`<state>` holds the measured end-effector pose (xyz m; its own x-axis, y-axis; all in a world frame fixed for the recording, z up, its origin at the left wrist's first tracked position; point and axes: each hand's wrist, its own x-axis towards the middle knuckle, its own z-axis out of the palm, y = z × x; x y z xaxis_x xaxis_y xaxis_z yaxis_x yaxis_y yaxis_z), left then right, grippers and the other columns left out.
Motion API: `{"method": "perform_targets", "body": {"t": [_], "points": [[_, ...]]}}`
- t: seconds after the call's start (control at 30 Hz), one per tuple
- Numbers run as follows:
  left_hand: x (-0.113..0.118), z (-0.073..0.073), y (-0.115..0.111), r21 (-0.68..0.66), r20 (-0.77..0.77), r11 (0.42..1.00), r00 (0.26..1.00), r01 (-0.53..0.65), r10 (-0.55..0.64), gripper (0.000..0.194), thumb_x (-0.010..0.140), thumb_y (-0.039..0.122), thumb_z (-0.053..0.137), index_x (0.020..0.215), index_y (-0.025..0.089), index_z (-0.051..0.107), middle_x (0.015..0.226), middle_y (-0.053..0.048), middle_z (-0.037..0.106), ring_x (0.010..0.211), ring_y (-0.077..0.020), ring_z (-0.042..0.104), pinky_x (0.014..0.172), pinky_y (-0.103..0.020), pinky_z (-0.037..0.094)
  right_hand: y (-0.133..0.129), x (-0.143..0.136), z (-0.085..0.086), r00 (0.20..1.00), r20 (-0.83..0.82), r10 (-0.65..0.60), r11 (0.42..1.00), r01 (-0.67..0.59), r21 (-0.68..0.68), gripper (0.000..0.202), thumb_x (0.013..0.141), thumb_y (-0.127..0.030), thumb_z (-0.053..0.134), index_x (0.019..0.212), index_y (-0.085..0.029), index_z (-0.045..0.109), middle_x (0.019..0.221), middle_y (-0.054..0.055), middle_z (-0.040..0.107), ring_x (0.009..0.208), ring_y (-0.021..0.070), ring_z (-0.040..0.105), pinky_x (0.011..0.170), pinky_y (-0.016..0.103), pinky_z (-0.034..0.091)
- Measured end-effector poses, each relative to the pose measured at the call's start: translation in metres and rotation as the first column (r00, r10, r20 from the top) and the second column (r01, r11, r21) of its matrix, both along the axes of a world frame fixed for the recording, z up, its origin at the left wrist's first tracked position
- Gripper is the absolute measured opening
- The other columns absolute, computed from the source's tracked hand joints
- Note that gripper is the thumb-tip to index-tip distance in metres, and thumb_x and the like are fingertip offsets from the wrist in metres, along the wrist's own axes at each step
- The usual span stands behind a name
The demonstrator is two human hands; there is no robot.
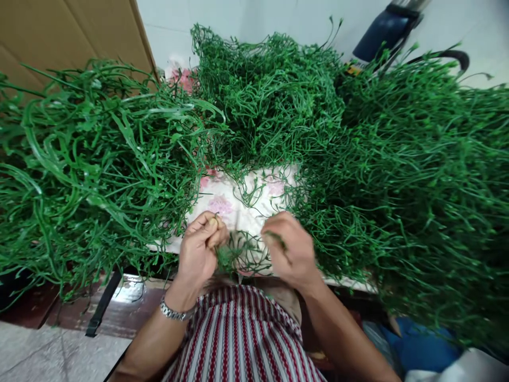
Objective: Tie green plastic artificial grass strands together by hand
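Pale wall (246,18): behind the heaped greens, a brown panel (71,32) at its left.
Floral cloth (217,206): under the greens, bare in the middle.
Left hand (202,239): thumb and finger pinched on a thin stem (217,215).
Right hand (292,246): blurred, fingers curled around green strands (277,239).
Loose sprigs (250,249): on the cloth between both hands.
Green heaps: left pile (95,164), rear pile (270,95), right pile (417,170), surrounding the person's workspace.

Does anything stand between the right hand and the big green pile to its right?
Nothing visible does: the right hand appears right beside the edge of the green pile; whether they touch is unclear.
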<state>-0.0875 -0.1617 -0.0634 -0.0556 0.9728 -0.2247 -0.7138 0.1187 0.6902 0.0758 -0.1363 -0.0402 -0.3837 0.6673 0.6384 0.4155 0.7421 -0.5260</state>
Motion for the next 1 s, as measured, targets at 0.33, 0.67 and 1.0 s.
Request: {"method": "perform_targets", "body": {"t": [0.33,0.67,1.0], "points": [[-0.006,-0.008,-0.005,-0.027,-0.088,1.0,0.996,0.006,-0.009,0.02,0.073,0.027,0.063,0.061,0.015,0.052,0.04,0.007,0.034,0.043,-0.0054,0.029,0.053,-0.023,0.027,0.059,-0.03,-0.014,0.598,0.79,-0.135,0.945,0.317,-0.078,0.03,0.083,-0.026,0.051,0.111,-0.015,0.049,0.103,0.013,0.054,0.091,0.0246,0.051,0.075,0.036,0.046],[-0.006,-0.008,-0.008,-0.073,-0.054,0.996,0.997,0.046,-0.05,0.02,0.072,0.028,0.065,0.063,0.014,0.054,0.042,0.007,0.037,0.042,-0.0046,0.029,0.052,-0.023,0.024,0.043,-0.015,-0.015,0.698,0.698,-0.159,0.953,0.293,-0.076,0.018,0.088,-0.019,0.04,0.098,-0.015,0.055,0.1,0.011,0.054,0.084,0.0189,0.056,0.07,0.03,0.047],[-0.004,-0.008,-0.011,-0.07,-0.077,0.997,0.996,0.041,-0.046,0.019,0.072,0.026,0.066,0.062,0.014,0.055,0.042,0.006,0.039,0.041,-0.0037,0.029,0.051,-0.022,0.024,0.019,0.026,0.02,0.911,0.254,-0.326,0.944,0.301,0.135,0.022,0.083,-0.013,0.052,0.103,-0.019,0.06,0.102,0.007,0.063,0.096,0.0161,0.059,0.084,0.029,0.049]]}}
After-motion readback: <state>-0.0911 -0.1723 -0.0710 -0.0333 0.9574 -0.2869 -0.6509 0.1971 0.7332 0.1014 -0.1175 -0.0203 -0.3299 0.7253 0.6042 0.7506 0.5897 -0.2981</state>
